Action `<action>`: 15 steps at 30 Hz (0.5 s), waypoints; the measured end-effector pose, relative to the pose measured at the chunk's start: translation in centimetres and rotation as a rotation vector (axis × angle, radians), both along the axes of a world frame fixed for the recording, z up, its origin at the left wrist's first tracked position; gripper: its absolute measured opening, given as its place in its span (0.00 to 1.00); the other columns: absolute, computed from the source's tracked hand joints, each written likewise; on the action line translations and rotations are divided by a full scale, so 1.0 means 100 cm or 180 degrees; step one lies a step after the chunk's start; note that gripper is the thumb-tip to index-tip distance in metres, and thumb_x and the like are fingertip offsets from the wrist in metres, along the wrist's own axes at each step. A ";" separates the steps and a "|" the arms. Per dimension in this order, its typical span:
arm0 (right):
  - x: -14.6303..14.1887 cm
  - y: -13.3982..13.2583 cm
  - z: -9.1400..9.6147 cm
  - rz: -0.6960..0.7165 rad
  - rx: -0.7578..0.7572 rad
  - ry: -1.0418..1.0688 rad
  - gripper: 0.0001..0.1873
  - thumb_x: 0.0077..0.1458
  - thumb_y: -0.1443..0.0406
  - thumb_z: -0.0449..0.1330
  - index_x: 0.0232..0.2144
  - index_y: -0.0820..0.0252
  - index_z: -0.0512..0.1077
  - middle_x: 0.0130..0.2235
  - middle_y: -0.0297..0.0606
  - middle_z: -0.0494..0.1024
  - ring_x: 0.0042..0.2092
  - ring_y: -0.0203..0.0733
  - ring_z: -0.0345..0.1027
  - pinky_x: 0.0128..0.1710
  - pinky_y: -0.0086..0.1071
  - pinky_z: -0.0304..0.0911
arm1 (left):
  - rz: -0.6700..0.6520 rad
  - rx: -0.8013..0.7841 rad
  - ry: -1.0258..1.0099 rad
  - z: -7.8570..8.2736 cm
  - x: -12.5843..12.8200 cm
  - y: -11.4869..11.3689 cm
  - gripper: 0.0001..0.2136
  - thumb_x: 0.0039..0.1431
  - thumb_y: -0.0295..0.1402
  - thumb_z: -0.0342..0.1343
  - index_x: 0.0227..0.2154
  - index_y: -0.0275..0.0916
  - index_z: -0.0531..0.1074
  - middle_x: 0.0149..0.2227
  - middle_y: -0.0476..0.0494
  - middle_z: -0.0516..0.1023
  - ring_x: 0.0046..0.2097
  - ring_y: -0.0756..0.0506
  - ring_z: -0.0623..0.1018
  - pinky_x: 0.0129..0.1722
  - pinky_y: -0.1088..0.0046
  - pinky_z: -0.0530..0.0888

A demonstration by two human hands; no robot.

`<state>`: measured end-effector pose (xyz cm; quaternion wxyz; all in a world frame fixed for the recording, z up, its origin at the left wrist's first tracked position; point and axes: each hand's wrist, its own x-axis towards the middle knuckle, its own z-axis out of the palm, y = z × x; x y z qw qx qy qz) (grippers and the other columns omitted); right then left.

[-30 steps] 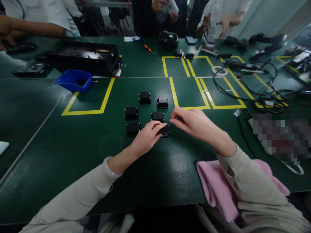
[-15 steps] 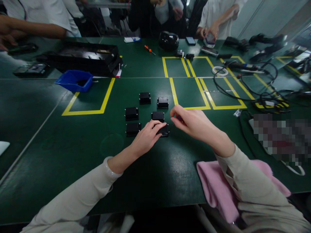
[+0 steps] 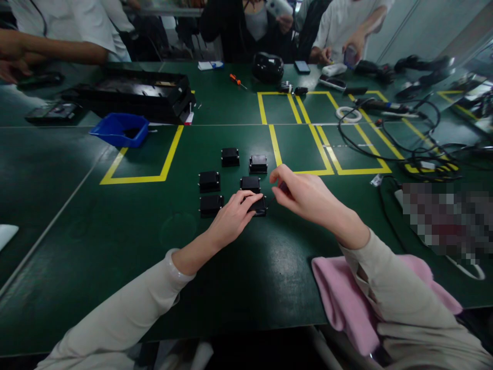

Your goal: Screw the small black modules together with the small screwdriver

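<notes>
Head view. The left hand (image 3: pixel 231 218) is laid on a black box (image 3: pixel 260 207) on the green table (image 3: pixel 115 231). Its fingers (image 3: pixel 249 197) are curled over the box's top and near edge, so the box is held down under the fingertips and only its right end shows. The box's long axis is judged to run left to right, across the fingers.

The right hand (image 3: pixel 308 198) is held just to the right of that box and slightly beyond it, off the table. Thumb and forefinger (image 3: pixel 274 176) are pinched together; whether something small is held between them cannot be told. The left hand is the nearer one, being in contact. The right fingertips are close beside the box but apart from it.

Five other boxes (image 3: pixel 209 180) are set beyond and left of the left fingers. A pink cloth (image 3: pixel 339 293) is lying under the right forearm.

Against the earlier frames, the left hand is unchanged on the box. The right fingertips are drawn slightly up and tighter. The boxes are unmoved.
</notes>
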<state>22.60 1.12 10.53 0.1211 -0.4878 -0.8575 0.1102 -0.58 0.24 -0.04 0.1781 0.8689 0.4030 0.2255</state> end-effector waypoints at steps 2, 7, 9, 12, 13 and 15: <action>0.000 0.000 0.001 0.0007 0.0023 -0.0046 0.10 0.71 0.62 0.54 0.45 0.61 0.71 0.34 0.40 0.81 0.32 0.43 0.71 0.32 0.32 0.52 | -0.0005 0.0002 0.0002 0.000 0.000 0.000 0.22 0.73 0.27 0.52 0.66 0.42 0.65 0.61 0.35 0.71 0.61 0.35 0.75 0.61 0.49 0.77; -0.001 0.000 0.001 -0.0020 0.0046 -0.0117 0.10 0.72 0.62 0.53 0.46 0.61 0.72 0.34 0.40 0.81 0.32 0.43 0.71 0.32 0.32 0.51 | -0.0006 -0.0013 0.0023 0.001 0.000 0.000 0.22 0.73 0.27 0.52 0.67 0.42 0.65 0.61 0.35 0.71 0.61 0.35 0.75 0.61 0.49 0.77; -0.001 0.000 0.000 0.0012 0.0026 -0.0052 0.10 0.70 0.65 0.54 0.50 0.61 0.70 0.36 0.41 0.82 0.33 0.43 0.72 0.33 0.32 0.51 | -0.0007 -0.0018 0.0023 0.001 0.000 0.000 0.22 0.73 0.27 0.52 0.67 0.43 0.65 0.61 0.35 0.71 0.60 0.35 0.75 0.61 0.49 0.77; -0.002 0.000 0.000 0.0051 0.0001 -0.0002 0.09 0.70 0.65 0.54 0.49 0.61 0.70 0.35 0.40 0.82 0.33 0.43 0.72 0.33 0.32 0.52 | -0.0003 -0.0022 0.0032 0.001 0.000 0.000 0.22 0.73 0.27 0.52 0.67 0.42 0.65 0.61 0.35 0.71 0.60 0.35 0.75 0.60 0.49 0.78; -0.002 0.000 0.000 0.0045 0.0012 -0.0011 0.08 0.70 0.64 0.54 0.47 0.60 0.70 0.34 0.40 0.81 0.33 0.44 0.72 0.33 0.32 0.52 | -0.0001 -0.0022 0.0036 0.000 0.000 0.001 0.22 0.73 0.27 0.52 0.67 0.42 0.65 0.61 0.35 0.71 0.60 0.35 0.75 0.60 0.49 0.78; -0.002 0.000 0.000 0.0022 0.0033 -0.0052 0.09 0.71 0.61 0.54 0.44 0.60 0.71 0.32 0.40 0.80 0.32 0.44 0.71 0.32 0.32 0.51 | 0.0006 -0.0024 0.0037 0.000 0.000 0.001 0.22 0.73 0.27 0.52 0.67 0.42 0.65 0.61 0.35 0.71 0.61 0.35 0.75 0.60 0.49 0.78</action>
